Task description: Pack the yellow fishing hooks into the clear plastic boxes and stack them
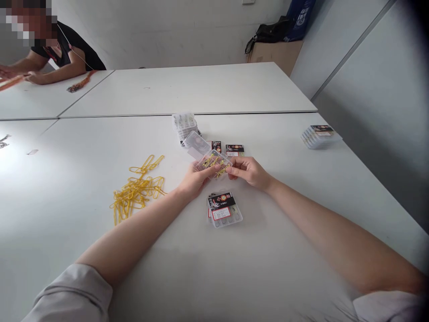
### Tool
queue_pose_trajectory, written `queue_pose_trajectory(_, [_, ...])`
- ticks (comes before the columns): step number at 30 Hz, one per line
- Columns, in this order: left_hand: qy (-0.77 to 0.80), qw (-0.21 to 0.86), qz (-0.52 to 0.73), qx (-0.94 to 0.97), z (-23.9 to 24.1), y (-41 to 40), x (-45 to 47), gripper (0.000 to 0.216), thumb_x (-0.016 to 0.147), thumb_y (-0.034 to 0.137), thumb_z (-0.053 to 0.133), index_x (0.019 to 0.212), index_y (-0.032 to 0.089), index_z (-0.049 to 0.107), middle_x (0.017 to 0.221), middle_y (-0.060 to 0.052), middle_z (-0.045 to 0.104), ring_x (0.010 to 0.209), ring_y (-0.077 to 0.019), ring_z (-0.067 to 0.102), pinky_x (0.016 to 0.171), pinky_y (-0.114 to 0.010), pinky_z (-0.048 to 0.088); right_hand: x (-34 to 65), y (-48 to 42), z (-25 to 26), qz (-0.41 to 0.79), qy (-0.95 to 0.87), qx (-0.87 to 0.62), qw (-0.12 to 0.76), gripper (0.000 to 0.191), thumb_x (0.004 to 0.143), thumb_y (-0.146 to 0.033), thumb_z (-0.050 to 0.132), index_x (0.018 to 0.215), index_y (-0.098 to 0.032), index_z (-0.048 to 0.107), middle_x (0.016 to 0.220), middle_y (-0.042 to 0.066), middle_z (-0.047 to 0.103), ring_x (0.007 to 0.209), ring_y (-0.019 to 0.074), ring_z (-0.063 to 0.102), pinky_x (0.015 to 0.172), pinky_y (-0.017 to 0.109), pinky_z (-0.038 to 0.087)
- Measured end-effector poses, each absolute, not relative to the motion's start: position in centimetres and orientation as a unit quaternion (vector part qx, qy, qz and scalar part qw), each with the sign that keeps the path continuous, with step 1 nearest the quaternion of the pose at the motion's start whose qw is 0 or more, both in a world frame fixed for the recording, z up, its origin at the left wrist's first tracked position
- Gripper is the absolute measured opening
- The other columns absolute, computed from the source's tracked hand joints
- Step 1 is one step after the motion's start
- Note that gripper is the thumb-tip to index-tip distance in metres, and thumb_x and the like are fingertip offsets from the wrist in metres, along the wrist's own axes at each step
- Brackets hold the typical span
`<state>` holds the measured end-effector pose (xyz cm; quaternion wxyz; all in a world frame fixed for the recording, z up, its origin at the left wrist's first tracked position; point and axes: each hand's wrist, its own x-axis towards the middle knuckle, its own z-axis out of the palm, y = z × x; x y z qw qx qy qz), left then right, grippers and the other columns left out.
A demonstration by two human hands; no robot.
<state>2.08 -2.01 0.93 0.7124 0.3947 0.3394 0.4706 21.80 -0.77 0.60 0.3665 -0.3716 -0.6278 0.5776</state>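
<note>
White tables (284,223) fill most of the view. Near the middle, the left hand (197,181) holds an open clear box (221,156) with yellow bits (214,158) inside. At its 4 o'clock edge is the right hand (251,173); I can't tell if it pinches anything. Yellow loops (136,187) lie at 8 o'clock. Best keep the box flat, so nothing spills.

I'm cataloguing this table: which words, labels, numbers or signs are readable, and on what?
No text reads reliably.
Front plastic case: black header, red-bordered label; characters too small.
Two farther cases: print too small.
Right-hand case stack: label blurred.
Blue bag: white print, unreadable.
</note>
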Motion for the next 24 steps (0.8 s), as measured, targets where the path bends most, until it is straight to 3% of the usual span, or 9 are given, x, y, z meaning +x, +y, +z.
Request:
queue_pose_trajectory(9, [0.344,0.681,0.506,0.403,0.6,-2.2,2.3,0.032,0.066,0.029,0.088,0.092,0.015,0.074,0.095,-0.006,0.076,0.086,-0.0203,0.070,0.087,-0.036,0.053,21.5,-1.1,0.1,0.524,-0.667,-0.387,0.361,0.041,0.082,-0.057,0.071,0.074,-0.018,0.063,0.064,0.000,0.061,0.062,0.0136,0.057,0.062,0.027,0.045])
queue_pose_trajectory(12, [0.344,0.665,0.514,0.418,0.4,-2.2,2.2,0.034,0.069,0.030,0.087,0.096,0.016,0.073,0.099,-0.007,0.076,0.089,-0.0206,0.070,0.088,-0.037,0.053,21.3,-1.5,0.2,0.487,-0.663,-0.408,0.396,0.041,0.085,-0.058,0.068,0.077,-0.019,0.063,0.067,0.000,0.061,0.063,0.0139,0.057,0.062,0.028,0.047])
queue_pose_trajectory(17, [0.349,0.619,0.551,0.438,0.3,-2.0,2.2,0.037,0.069,0.030,0.087,0.101,0.017,0.073,0.103,-0.007,0.075,0.094,-0.0207,0.069,0.089,-0.036,0.052,20.7,-2.9,0.7,0.336,-0.627,-0.493,0.500,0.030,0.093,-0.049,0.060,0.095,-0.020,0.066,0.059,-0.004,0.051,0.053,0.0125,0.048,0.054,0.027,0.041])
queue_pose_trajectory(24, [0.382,0.593,0.550,0.447,0.6,-2.0,2.0,0.033,0.069,0.034,0.087,0.093,0.017,0.073,0.096,-0.006,0.075,0.088,-0.0190,0.067,0.082,-0.033,0.050,19.6,-4.7,0.6,0.193,-0.751,-0.475,0.415,0.036,0.097,-0.031,0.051,0.128,-0.021,0.066,0.063,-0.003,0.061,0.052,0.0123,0.050,0.060,0.027,0.045])
